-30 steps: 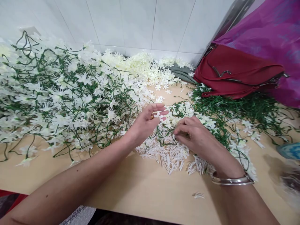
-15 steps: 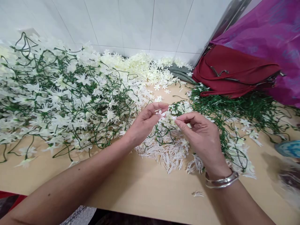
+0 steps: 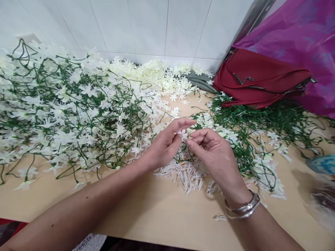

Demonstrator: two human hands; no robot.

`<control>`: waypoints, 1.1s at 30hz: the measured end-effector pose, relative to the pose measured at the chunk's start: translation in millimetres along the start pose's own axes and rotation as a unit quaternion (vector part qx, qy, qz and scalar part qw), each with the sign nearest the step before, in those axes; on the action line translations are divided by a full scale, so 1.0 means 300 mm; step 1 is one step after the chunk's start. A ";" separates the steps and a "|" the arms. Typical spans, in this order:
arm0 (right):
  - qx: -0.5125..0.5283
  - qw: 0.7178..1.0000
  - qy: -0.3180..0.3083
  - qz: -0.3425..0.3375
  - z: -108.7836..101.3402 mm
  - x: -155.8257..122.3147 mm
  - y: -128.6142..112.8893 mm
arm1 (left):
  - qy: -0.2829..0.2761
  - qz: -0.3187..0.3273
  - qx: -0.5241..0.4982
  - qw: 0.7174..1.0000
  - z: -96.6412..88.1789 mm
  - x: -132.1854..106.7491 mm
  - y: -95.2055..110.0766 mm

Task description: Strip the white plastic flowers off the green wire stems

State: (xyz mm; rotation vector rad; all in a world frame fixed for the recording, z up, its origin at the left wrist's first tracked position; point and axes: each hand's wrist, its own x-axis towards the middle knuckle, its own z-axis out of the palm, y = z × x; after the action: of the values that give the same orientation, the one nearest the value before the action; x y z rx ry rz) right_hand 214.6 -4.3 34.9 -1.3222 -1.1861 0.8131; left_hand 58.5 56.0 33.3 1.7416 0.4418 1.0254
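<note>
A small white artificial flower (image 3: 183, 134) is pinched between the thumb and fingers of my left hand (image 3: 167, 143). My right hand (image 3: 213, 148) meets it from the right, its thumb and forefinger closed on a small pale flower piece (image 3: 189, 137) mostly hidden by the fingertips. Both hands are above a pile of thin white stamen-like strands (image 3: 187, 174) on the table. Left of them spreads a large heap of white artificial flowers with green stems (image 3: 89, 111).
Loose pale petals (image 3: 154, 71) lie along the tiled wall (image 3: 149, 28). Green stems (image 3: 251, 122) are heaped to the right, below a red handbag (image 3: 261, 78) and a purple plastic bag (image 3: 295, 42). A few strands (image 3: 220, 217) lie near the table's (image 3: 157, 216) front edge.
My right hand has moved left and my left hand slightly right, so their fingertips now meet at the flower. The view has shifted slightly.
</note>
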 end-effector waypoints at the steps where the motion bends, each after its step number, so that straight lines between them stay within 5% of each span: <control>1: 0.005 1.000 0.001 0.005 0.001 0.002 0.003 | -0.012 0.008 0.012 1.000 0.002 -0.002 0.001; 11: 0.139 0.989 -0.009 0.056 0.018 0.000 0.036 | -0.067 0.127 0.139 0.980 0.008 -0.003 -0.027; 18: 0.077 0.997 -0.010 -0.011 0.020 0.005 0.054 | -0.074 0.147 0.118 0.979 0.023 -0.004 -0.017; 21: 0.061 0.998 0.014 -0.025 0.013 0.002 0.048 | -0.030 0.131 0.140 0.981 0.025 -0.011 -0.001; 25: 0.075 0.996 0.042 -0.026 -0.004 0.006 0.037 | 0.101 0.083 0.145 0.981 0.021 -0.015 -0.001; 33: 0.150 0.988 0.038 0.010 0.001 0.019 0.034 | 0.136 0.076 0.171 0.973 0.018 -0.008 -0.006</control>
State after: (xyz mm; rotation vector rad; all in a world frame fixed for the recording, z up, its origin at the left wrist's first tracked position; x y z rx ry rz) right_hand 217.7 2.7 25.8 -1.1087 -0.9493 0.9093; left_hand 61.8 51.8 30.0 1.9672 0.6999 1.3710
